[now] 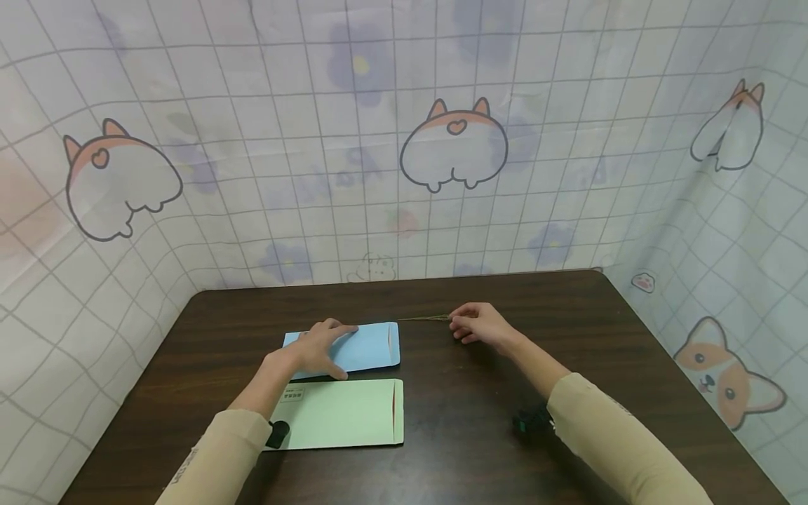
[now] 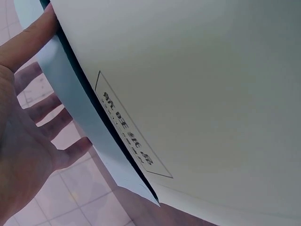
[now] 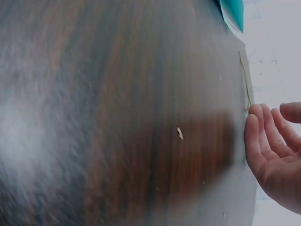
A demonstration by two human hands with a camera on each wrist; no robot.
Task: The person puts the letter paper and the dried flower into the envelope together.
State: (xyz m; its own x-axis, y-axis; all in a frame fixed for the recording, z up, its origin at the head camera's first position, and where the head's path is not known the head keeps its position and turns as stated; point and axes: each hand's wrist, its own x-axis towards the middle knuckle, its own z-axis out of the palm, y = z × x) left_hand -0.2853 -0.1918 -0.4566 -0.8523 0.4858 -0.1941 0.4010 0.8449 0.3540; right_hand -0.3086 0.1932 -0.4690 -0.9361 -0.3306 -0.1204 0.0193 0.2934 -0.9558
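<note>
My left hand (image 1: 313,350) rests with spread fingers over the left half of a light blue envelope (image 1: 372,346). In the left wrist view its thumb (image 2: 33,37) lies along the blue envelope's near edge. Just nearer to me is a pale green envelope (image 1: 344,412), with a printed box at its upper left. My right hand (image 1: 477,326) is at the right end of a thin, yellowish dry stalk (image 1: 424,318) behind the envelopes. In the right wrist view, the fingers are loosely bent, fingertips right at the stalk (image 3: 244,77), with the thumb apart from them.
A dark wood-grain table (image 1: 467,421) carries everything. Patterned cloth walls (image 1: 454,238) stand behind it and at both sides. A tiny pale scrap (image 3: 180,133) lies on the table near my right hand. Both envelopes have their flap ends to the right.
</note>
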